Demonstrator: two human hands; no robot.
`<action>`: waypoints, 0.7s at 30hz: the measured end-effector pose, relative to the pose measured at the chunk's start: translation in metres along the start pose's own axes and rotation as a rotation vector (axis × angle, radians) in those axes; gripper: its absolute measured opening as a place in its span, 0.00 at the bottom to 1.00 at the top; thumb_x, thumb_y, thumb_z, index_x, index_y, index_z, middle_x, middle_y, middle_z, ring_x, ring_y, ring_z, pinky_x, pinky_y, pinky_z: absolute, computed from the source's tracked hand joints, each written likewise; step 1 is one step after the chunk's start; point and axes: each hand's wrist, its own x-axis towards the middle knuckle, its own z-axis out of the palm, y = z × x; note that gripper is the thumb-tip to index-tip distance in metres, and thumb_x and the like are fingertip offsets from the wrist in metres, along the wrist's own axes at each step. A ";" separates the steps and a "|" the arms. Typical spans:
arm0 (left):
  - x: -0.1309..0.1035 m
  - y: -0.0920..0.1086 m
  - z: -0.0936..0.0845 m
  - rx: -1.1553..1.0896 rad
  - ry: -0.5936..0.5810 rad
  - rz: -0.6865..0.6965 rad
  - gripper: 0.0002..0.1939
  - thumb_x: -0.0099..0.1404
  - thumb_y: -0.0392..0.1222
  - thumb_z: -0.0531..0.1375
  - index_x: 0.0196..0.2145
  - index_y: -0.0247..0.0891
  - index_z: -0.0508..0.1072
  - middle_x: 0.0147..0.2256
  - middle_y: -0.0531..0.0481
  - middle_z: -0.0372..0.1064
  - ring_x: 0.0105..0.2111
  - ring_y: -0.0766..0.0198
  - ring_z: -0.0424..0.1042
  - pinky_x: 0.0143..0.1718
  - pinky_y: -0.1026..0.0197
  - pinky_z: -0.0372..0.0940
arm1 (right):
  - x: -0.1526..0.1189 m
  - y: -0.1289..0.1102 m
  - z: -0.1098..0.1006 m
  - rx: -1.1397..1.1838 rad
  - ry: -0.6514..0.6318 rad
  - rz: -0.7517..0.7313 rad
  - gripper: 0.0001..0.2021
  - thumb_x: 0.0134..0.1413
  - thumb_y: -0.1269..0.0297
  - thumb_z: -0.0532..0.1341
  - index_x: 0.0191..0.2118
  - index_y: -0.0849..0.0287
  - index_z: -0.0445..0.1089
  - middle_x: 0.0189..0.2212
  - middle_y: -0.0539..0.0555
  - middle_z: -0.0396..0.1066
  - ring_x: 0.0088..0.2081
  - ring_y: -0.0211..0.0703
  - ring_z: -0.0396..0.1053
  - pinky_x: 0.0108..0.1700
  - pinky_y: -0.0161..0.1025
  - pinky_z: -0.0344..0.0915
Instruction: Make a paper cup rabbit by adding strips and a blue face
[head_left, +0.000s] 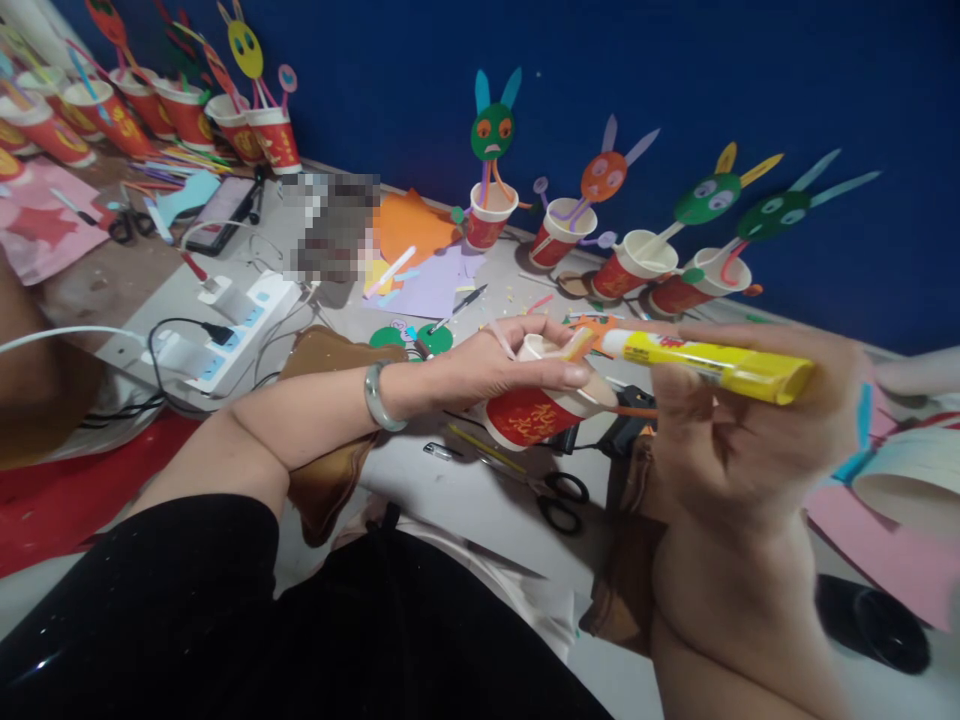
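My left hand (pixel 495 365) is closed around a red paper cup (pixel 529 420) with gold lettering, tilted toward the right. A small orange paper piece (pixel 594 334) is near the thumb and fingertips of that hand, above the cup's mouth. In my right hand (pixel 750 450) lies a yellow glue stick (pixel 720 368), its white end pointing left at the orange piece. Whether the glue touches the paper I cannot tell. An orange-brown strip (pixel 634 412) sticks out to the right of the cup.
Black-handled scissors (pixel 561 500) lie below the cup. Along the blue wall stand finished-looking cup figures, such as one with a green head (pixel 493 130). A white power strip (pixel 247 330) with cables is at left. Orange paper (pixel 412 228) and green discs (pixel 388 340) lie behind my left arm.
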 end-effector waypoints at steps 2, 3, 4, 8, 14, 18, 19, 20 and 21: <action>0.000 -0.001 0.000 -0.004 0.007 0.006 0.33 0.48 0.58 0.81 0.43 0.38 0.74 0.37 0.52 0.77 0.35 0.69 0.76 0.43 0.61 0.69 | 0.002 -0.004 -0.003 0.137 -0.123 0.047 0.17 0.62 0.64 0.70 0.56 0.54 0.74 0.46 0.59 0.84 0.45 0.52 0.84 0.43 0.45 0.79; 0.000 -0.001 0.000 0.000 0.008 0.007 0.33 0.48 0.58 0.81 0.43 0.37 0.74 0.37 0.53 0.77 0.35 0.69 0.76 0.43 0.61 0.69 | 0.003 -0.006 -0.003 0.189 -0.175 0.056 0.17 0.62 0.65 0.70 0.56 0.54 0.74 0.48 0.59 0.84 0.48 0.54 0.85 0.46 0.46 0.80; 0.000 -0.002 0.000 0.007 0.008 0.007 0.33 0.48 0.58 0.81 0.43 0.37 0.73 0.36 0.53 0.76 0.34 0.69 0.75 0.43 0.61 0.68 | 0.004 -0.007 -0.004 0.217 -0.211 0.057 0.16 0.62 0.66 0.70 0.55 0.54 0.74 0.49 0.59 0.84 0.52 0.55 0.84 0.49 0.47 0.81; -0.002 -0.002 0.000 0.081 0.000 0.032 0.32 0.51 0.60 0.79 0.42 0.38 0.72 0.35 0.55 0.74 0.33 0.70 0.72 0.40 0.62 0.65 | 0.007 -0.011 -0.003 0.144 -0.271 0.012 0.13 0.65 0.66 0.70 0.53 0.54 0.74 0.52 0.60 0.83 0.54 0.54 0.83 0.53 0.47 0.81; 0.000 0.000 -0.001 0.185 -0.012 0.086 0.32 0.48 0.60 0.80 0.40 0.37 0.74 0.34 0.55 0.73 0.35 0.68 0.71 0.43 0.61 0.64 | 0.006 -0.011 0.000 0.033 -0.210 -0.145 0.20 0.66 0.64 0.71 0.60 0.53 0.70 0.47 0.57 0.85 0.47 0.51 0.86 0.47 0.42 0.83; -0.001 0.000 0.000 0.183 -0.016 0.059 0.33 0.46 0.57 0.82 0.40 0.38 0.74 0.35 0.55 0.73 0.36 0.68 0.71 0.43 0.60 0.65 | 0.005 -0.008 0.002 -0.014 -0.148 -0.180 0.25 0.63 0.61 0.73 0.63 0.54 0.69 0.46 0.59 0.85 0.45 0.55 0.86 0.44 0.42 0.83; -0.002 0.000 0.000 0.179 -0.012 0.052 0.33 0.46 0.57 0.81 0.41 0.38 0.73 0.36 0.55 0.73 0.36 0.67 0.72 0.43 0.60 0.65 | 0.005 -0.008 0.003 -0.020 -0.147 -0.186 0.25 0.63 0.61 0.73 0.63 0.54 0.69 0.46 0.58 0.85 0.45 0.54 0.86 0.43 0.42 0.83; -0.002 0.000 0.000 0.175 -0.010 0.044 0.33 0.46 0.57 0.81 0.41 0.38 0.73 0.36 0.55 0.73 0.36 0.67 0.72 0.42 0.61 0.65 | 0.004 -0.007 0.003 -0.021 -0.151 -0.186 0.24 0.64 0.62 0.72 0.63 0.53 0.69 0.46 0.58 0.85 0.45 0.54 0.86 0.43 0.42 0.83; -0.003 0.000 0.001 0.170 -0.011 0.036 0.33 0.47 0.57 0.81 0.42 0.39 0.73 0.36 0.55 0.74 0.36 0.67 0.72 0.42 0.61 0.65 | 0.004 -0.006 0.004 -0.018 -0.157 -0.178 0.23 0.65 0.64 0.71 0.62 0.53 0.68 0.46 0.58 0.85 0.45 0.53 0.86 0.43 0.41 0.83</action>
